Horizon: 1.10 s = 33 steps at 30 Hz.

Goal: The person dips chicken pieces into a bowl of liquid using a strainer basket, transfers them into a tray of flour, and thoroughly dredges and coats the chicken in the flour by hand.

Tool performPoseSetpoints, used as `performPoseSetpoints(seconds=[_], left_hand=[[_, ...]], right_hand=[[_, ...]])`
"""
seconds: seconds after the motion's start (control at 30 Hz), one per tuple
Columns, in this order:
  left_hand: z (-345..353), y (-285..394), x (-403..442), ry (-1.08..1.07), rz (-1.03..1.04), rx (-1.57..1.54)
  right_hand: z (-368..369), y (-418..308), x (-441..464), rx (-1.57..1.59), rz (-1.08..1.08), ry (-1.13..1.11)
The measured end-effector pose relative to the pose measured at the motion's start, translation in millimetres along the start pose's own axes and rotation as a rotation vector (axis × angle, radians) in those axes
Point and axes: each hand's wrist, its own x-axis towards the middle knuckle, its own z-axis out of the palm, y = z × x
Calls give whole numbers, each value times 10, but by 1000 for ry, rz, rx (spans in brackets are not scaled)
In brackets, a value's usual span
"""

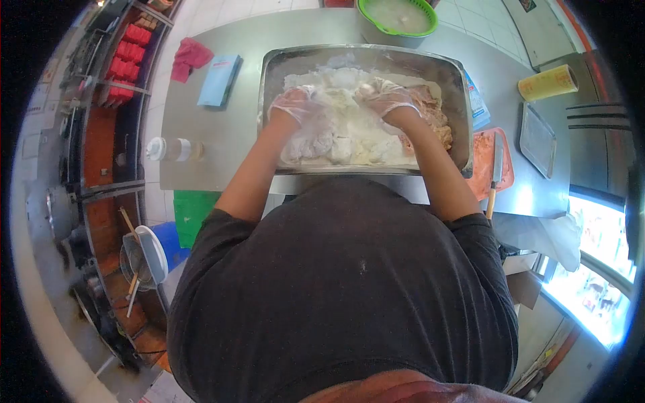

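A deep metal tray [366, 55] holds white flour [349, 111] and pieces of meat. Along the tray's right side lies raw-looking meat [433, 111] with little flour on it; floured pieces [312, 141] lie at the left and front. My left hand [297, 104], in a clear plastic glove, is over the flour at the left, its fingers blurred and coated white. My right hand [388, 99], gloved too, is beside the bare meat with its fingers curled and floury. Whatever it grips is hidden. Flour dust hangs between both hands.
On the steel table [235, 141] are a pink cloth [190, 58], a blue box [220, 80] and a bottle [176, 149]. A green basin [398, 15] stands behind. Rightward are a knife [498, 161] across an orange-stained tray [482, 168], a yellow film roll [548, 82] and a flat metal tray [537, 140].
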Motion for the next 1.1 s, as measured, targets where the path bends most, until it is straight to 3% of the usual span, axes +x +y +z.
performPoseSetpoints(seconds=[0.07, 0.13, 0.23, 0.27, 0.33, 0.37, 0.43, 0.47, 0.5, 0.57, 0.63, 0.7, 0.77, 0.8, 0.87, 0.93, 1.07, 1.1], left_hand=[[-145, 69, -37, 3, -36, -67], [-200, 40, 50, -51, -182, -616], [188, -203, 324, 44, -38, -428], [412, -294, 468, 78, 8, -364], [894, -456, 806, -110, 40, -229], [851, -410, 807, -104, 40, -227], [680, -182, 751, -286, 448, 157], [386, -24, 583, -282, 452, 160], [-56, 169, 325, -364, 275, 35], [-187, 258, 230, -449, 105, -84], [119, 120, 294, -196, 13, -136], [175, -33, 335, -196, -95, -218], [184, -182, 346, -191, -207, -298], [172, -233, 315, -101, -161, -249], [158, -278, 269, -12, -115, -197], [-201, -72, 30, 79, -17, -97], [53, 110, 394, 34, 94, -38], [9, 220, 423, 28, 221, 78]], right_hand=[[-38, -59, -16, 39, 11, -103], [-31, -5, 96, 59, -66, -201], [-65, -88, 110, -46, 103, -56], [-11, -34, 159, -48, 99, -55], [286, 274, 402, -314, -89, -250], [526, 506, 547, -317, -91, -245], [1006, 957, 834, -482, -206, -358], [1109, 980, 906, -426, -100, -352], [950, 767, 779, -425, -96, -348], [377, 124, 282, -316, -119, -415], [433, 198, 310, -348, -175, -438], [414, 266, 312, -376, -229, -459], [286, 294, 317, -293, -122, -501], [277, 303, 312, -291, -123, -502], [273, 312, 291, -151, 98, -62], [155, 139, 283, -225, 115, -79], [117, -423, 175, -409, 113, -120], [82, -445, 156, -408, 113, -116]])
